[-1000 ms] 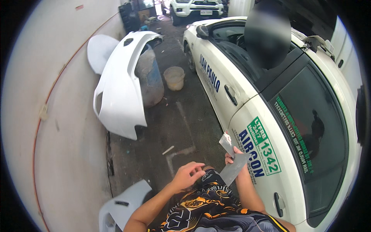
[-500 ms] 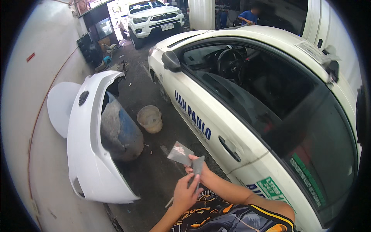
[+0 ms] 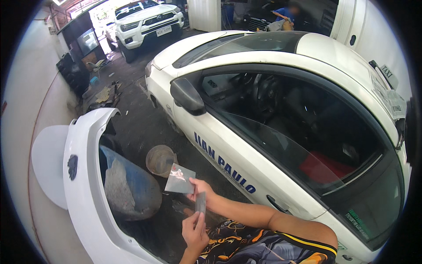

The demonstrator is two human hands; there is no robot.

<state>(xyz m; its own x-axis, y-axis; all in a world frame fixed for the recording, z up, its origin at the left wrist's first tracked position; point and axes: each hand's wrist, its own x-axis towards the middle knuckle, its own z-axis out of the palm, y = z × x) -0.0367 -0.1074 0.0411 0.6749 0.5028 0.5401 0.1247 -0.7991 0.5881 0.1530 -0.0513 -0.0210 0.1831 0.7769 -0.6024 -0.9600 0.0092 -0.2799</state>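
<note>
My right hand (image 3: 203, 191) grips the edge of a flat grey plate (image 3: 178, 185) that carries a small pinkish-white smear of paste with a red dab. Just below it, my left hand (image 3: 194, 232) pinches the lower end of a narrow grey flat spreader (image 3: 201, 203), which stands upright close to the right hand's fingers. Whether the spreader touches the right hand is unclear. A white bumper (image 3: 81, 200) lies to the left, propped against a blue drum (image 3: 143, 182) with a grey patch on it.
A white car (image 3: 237, 163) with a partly lowered window fills the right. Beyond the plate stands a dirty bucket (image 3: 159, 159). A white pickup (image 3: 147, 22) is parked at the back, and a person in blue (image 3: 285, 16) is at the far right. Debris (image 3: 103, 97) litters the floor.
The view has shifted, so the bumper and the pickup sit further left. The plate has tilted more upright, and my left hand has slid to the spreader's lower end.
</note>
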